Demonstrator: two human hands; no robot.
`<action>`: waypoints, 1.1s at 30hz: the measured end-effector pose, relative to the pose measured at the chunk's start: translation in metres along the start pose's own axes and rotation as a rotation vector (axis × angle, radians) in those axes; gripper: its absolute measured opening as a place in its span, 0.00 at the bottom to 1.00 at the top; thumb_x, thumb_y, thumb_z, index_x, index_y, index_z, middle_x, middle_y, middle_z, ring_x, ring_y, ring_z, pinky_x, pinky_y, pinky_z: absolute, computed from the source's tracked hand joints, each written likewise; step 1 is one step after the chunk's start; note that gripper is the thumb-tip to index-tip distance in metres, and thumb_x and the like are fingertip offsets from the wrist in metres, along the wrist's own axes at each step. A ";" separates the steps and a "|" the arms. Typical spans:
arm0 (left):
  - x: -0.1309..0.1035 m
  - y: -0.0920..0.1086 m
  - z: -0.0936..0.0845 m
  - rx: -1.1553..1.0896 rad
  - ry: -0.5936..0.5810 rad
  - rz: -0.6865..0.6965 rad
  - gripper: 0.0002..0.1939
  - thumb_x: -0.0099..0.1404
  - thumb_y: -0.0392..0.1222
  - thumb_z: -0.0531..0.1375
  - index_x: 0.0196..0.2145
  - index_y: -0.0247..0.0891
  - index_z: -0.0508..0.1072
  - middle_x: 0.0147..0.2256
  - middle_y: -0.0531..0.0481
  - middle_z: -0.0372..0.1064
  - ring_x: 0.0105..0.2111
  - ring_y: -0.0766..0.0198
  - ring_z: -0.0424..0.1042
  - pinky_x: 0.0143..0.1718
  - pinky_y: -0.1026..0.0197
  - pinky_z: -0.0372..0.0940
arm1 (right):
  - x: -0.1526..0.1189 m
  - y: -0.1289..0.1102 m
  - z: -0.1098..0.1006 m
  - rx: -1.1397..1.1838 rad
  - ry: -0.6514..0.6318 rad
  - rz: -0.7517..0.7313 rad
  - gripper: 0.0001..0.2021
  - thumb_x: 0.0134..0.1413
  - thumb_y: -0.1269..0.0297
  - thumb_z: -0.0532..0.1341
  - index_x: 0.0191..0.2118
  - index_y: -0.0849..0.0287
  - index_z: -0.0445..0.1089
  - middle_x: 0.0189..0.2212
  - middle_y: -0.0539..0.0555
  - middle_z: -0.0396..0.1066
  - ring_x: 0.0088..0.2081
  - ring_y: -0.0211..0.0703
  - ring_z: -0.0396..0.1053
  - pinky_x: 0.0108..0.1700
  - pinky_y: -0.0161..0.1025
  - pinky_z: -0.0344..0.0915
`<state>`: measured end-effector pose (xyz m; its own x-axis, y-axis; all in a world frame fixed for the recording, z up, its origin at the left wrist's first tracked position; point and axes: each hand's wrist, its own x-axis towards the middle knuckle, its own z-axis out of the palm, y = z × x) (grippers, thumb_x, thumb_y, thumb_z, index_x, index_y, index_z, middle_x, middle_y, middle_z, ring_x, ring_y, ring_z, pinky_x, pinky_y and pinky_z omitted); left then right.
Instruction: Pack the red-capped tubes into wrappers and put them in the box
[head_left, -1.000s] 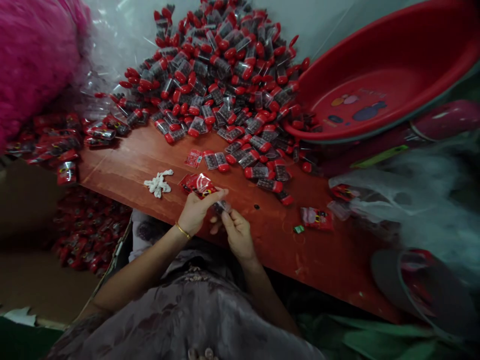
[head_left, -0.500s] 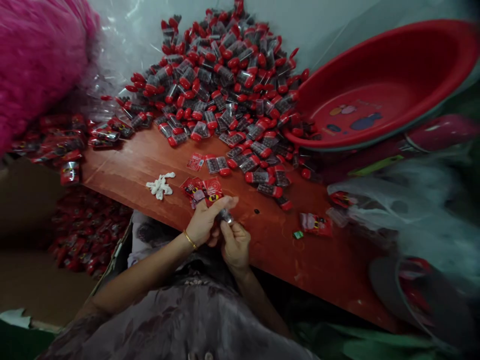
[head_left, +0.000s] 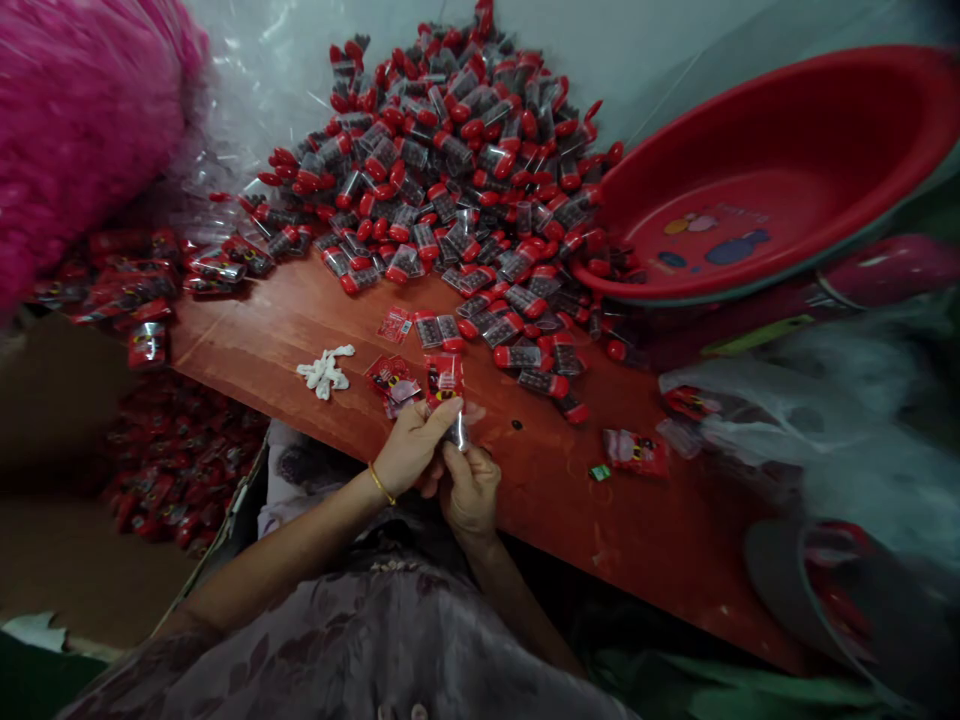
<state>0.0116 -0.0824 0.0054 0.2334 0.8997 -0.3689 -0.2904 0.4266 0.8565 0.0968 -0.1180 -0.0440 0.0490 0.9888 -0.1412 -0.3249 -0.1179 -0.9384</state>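
Both hands meet at the table's near edge around a small red printed packet (head_left: pixel 444 374) with a shiny clear lower end. My left hand (head_left: pixel 411 447), with a gold bangle at the wrist, is closed on its left side, thumb across the front. My right hand (head_left: pixel 471 485) pinches the lower end; its other fingers are curled. Whether a bottle is inside the packet is hard to make out. Just left of it lie more flat red packets (head_left: pixel 393 380). A red card (head_left: pixel 394 324) and small clear bottles with red caps (head_left: pixel 438 332) lie beyond.
A big heap of red-capped bottles (head_left: pixel 450 160) rests against the back, beside a tilted red basin (head_left: pixel 825 170). White crumpled scraps (head_left: pixel 325 372) lie left. Filled red packets (head_left: pixel 124 275) sit at far left, above a carton of more packets (head_left: pixel 172 460). One packet (head_left: pixel 636 453) lies right.
The packet in my hands has swung upright, so its red printed face now shows above my left thumb. My right hand stays at its lower end. The whole view has shifted slightly.
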 end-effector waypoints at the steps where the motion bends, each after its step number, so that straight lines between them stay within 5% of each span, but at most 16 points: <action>1: -0.002 -0.002 0.001 0.023 0.011 -0.006 0.29 0.58 0.61 0.54 0.41 0.31 0.73 0.11 0.56 0.60 0.06 0.71 0.54 0.06 0.70 0.47 | -0.001 0.003 0.000 0.008 0.012 -0.004 0.18 0.50 0.54 0.61 0.18 0.59 0.63 0.11 0.45 0.62 0.10 0.31 0.57 0.14 0.30 0.59; 9: -0.009 -0.013 0.002 0.108 0.013 -0.030 0.31 0.54 0.62 0.58 0.42 0.31 0.74 0.08 0.62 0.48 0.07 0.73 0.48 0.08 0.70 0.42 | 0.001 0.014 -0.011 -0.180 0.001 -0.100 0.18 0.52 0.52 0.58 0.18 0.58 0.64 0.12 0.46 0.64 0.14 0.34 0.61 0.17 0.33 0.59; 12: -0.010 -0.016 -0.002 0.071 0.024 -0.061 0.28 0.52 0.62 0.58 0.32 0.31 0.76 0.08 0.60 0.49 0.08 0.74 0.49 0.10 0.69 0.44 | 0.004 0.002 -0.011 -0.339 -0.028 -0.195 0.18 0.51 0.55 0.60 0.16 0.58 0.64 0.12 0.47 0.66 0.15 0.35 0.62 0.19 0.33 0.59; 15: -0.015 -0.017 -0.004 -0.012 0.034 -0.067 0.26 0.51 0.62 0.59 0.23 0.30 0.74 0.10 0.57 0.55 0.11 0.74 0.52 0.13 0.69 0.48 | 0.008 -0.013 -0.009 -0.396 -0.064 -0.273 0.18 0.49 0.58 0.61 0.13 0.57 0.63 0.10 0.47 0.64 0.14 0.34 0.60 0.18 0.32 0.57; 19: -0.024 -0.011 -0.006 -0.147 -0.008 -0.071 0.21 0.51 0.55 0.63 0.29 0.30 0.75 0.22 0.49 0.69 0.23 0.67 0.66 0.27 0.65 0.61 | 0.015 -0.019 -0.008 -0.371 -0.057 -0.303 0.18 0.43 0.58 0.66 0.13 0.57 0.61 0.11 0.45 0.63 0.15 0.33 0.59 0.19 0.31 0.57; 25: -0.037 -0.012 -0.017 -0.200 -0.024 -0.175 0.21 0.51 0.55 0.64 0.31 0.31 0.75 0.28 0.45 0.74 0.33 0.57 0.73 0.39 0.57 0.66 | 0.025 -0.015 -0.005 -0.604 -0.134 -0.378 0.16 0.37 0.53 0.68 0.19 0.57 0.63 0.16 0.45 0.65 0.18 0.33 0.60 0.22 0.31 0.58; 28: -0.048 -0.014 -0.048 -0.143 0.173 -0.212 0.22 0.51 0.55 0.63 0.34 0.32 0.75 0.33 0.43 0.76 0.37 0.54 0.74 0.44 0.54 0.66 | 0.041 -0.029 -0.017 -0.862 -0.205 -0.446 0.17 0.35 0.49 0.69 0.29 0.55 0.69 0.24 0.49 0.71 0.26 0.39 0.67 0.32 0.36 0.65; 30: -0.060 -0.010 -0.087 -0.151 0.382 -0.184 0.21 0.54 0.57 0.59 0.34 0.36 0.75 0.36 0.44 0.76 0.42 0.53 0.73 0.47 0.51 0.65 | 0.060 -0.042 -0.038 -1.069 -0.045 -0.509 0.24 0.37 0.46 0.67 0.39 0.56 0.70 0.36 0.57 0.73 0.40 0.48 0.69 0.45 0.44 0.64; 33: -0.085 0.000 -0.163 -0.255 0.765 -0.026 0.13 0.59 0.54 0.54 0.27 0.45 0.72 0.32 0.60 0.77 0.50 0.59 0.68 0.55 0.50 0.58 | 0.091 -0.050 -0.074 -1.355 0.235 -0.429 0.29 0.49 0.47 0.59 0.50 0.65 0.65 0.53 0.68 0.63 0.56 0.60 0.57 0.56 0.58 0.53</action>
<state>-0.1593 -0.1443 -0.0221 -0.4303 0.6641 -0.6114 -0.5183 0.3728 0.7697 0.1877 -0.0291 -0.0332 0.1058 0.9478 0.3007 0.8790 0.0523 -0.4739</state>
